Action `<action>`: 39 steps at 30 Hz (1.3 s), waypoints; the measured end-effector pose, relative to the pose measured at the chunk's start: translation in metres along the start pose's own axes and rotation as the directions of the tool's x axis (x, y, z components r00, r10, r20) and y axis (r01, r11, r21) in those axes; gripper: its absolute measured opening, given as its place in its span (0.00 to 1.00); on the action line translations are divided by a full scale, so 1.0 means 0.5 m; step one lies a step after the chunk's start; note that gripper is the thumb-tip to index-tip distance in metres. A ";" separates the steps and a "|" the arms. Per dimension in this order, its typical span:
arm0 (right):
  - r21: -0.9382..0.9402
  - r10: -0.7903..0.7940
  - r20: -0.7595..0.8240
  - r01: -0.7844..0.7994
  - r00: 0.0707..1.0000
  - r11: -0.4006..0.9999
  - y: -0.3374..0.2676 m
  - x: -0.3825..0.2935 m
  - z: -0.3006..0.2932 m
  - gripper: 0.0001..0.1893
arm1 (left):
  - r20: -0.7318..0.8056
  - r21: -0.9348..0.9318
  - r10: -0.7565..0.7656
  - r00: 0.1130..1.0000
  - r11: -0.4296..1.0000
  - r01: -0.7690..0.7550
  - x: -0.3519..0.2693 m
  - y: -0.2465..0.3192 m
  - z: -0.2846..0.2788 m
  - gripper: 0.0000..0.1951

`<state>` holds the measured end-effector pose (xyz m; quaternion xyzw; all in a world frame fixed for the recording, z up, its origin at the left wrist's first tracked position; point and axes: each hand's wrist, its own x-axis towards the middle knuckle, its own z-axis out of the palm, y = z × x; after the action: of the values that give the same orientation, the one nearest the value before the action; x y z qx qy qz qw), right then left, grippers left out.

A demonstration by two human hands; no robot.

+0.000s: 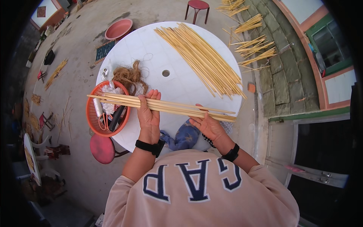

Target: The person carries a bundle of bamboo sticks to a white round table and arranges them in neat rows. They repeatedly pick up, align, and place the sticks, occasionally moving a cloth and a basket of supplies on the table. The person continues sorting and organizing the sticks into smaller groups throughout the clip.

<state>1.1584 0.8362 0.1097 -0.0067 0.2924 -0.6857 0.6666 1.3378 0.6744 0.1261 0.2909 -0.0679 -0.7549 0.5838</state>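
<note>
Several pale straw stalks (170,106) lie across both of my hands above the near part of a round white table (158,54). My left hand (149,110), palm up, has its thumb over the stalks and grips them left of their middle. Near their right end, my right hand (208,123) holds the stalks between thumb and fingers. The left ends reach over an orange plastic basket (90,119) with orange-handled scissors (105,122), a white thread spool (97,107) and a black object (116,118) in it. Beyond the basket sits a tangle of brown fibre (129,75).
A broad layer of straw stalks (198,58) covers the table's far right. Blue patterned cloth (185,135) lies at the near edge. Red stools (102,149) and a pink basin (119,29) stand around the table. More straw bundles (249,24) lie on the ground at right.
</note>
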 end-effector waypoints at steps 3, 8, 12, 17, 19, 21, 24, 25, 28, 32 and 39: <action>0.013 -0.102 -0.024 0.102 0.994 0.995 -0.022 0.027 0.014 0.20 | 0.086 -0.003 -0.111 0.990 0.994 0.111 -0.039 -0.025 0.009 0.11; -0.041 -0.161 -0.028 0.160 0.987 0.986 -0.045 0.024 0.009 0.13 | 0.229 0.029 -0.213 0.950 0.977 0.212 -0.071 -0.009 -0.006 0.07; -0.079 -0.191 -0.042 0.188 0.981 0.979 -0.071 0.030 -0.004 0.12 | 0.244 0.132 -0.321 0.915 0.946 0.297 -0.089 0.018 -0.024 0.09; -0.097 -0.172 -0.070 0.165 0.983 0.982 -0.093 0.034 -0.018 0.12 | 0.228 0.157 -0.325 0.918 0.943 0.295 -0.104 0.025 -0.030 0.11; -0.120 -0.148 -0.097 0.137 0.984 0.983 -0.094 0.034 -0.020 0.12 | 0.190 0.160 -0.307 0.932 0.947 0.279 -0.110 0.018 -0.029 0.12; -0.130 -0.151 -0.088 0.139 0.985 0.982 -0.094 0.033 -0.018 0.12 | 0.172 0.168 -0.302 0.938 0.947 0.274 -0.112 0.014 -0.025 0.14; -0.152 -0.157 -0.118 0.138 0.981 0.979 -0.088 0.029 -0.013 0.12 | 0.152 0.163 -0.302 0.941 0.947 0.278 -0.117 0.013 -0.020 0.17; -0.165 -0.167 -0.147 0.142 0.975 0.976 -0.088 0.029 -0.012 0.12 | 0.166 0.150 -0.303 0.938 0.948 0.280 -0.117 0.012 -0.017 0.18; -0.160 -0.166 -0.153 0.141 0.974 0.977 -0.092 0.028 -0.015 0.12 | 0.166 0.161 -0.317 0.934 0.943 0.291 -0.118 0.009 -0.012 0.21; -0.158 -0.172 -0.168 0.146 0.971 0.977 -0.099 0.028 -0.027 0.12 | 0.182 0.171 -0.330 0.926 0.938 0.301 -0.119 0.005 -0.009 0.23; -0.190 -0.190 -0.245 0.145 0.951 0.971 -0.099 0.026 -0.028 0.13 | 0.183 0.164 -0.341 0.922 0.935 0.313 -0.114 0.000 -0.007 0.25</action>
<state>1.1061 0.8269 0.1134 0.0022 0.4336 -0.7073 0.5583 1.3481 0.7277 0.1436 0.2551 -0.1286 -0.8621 0.4186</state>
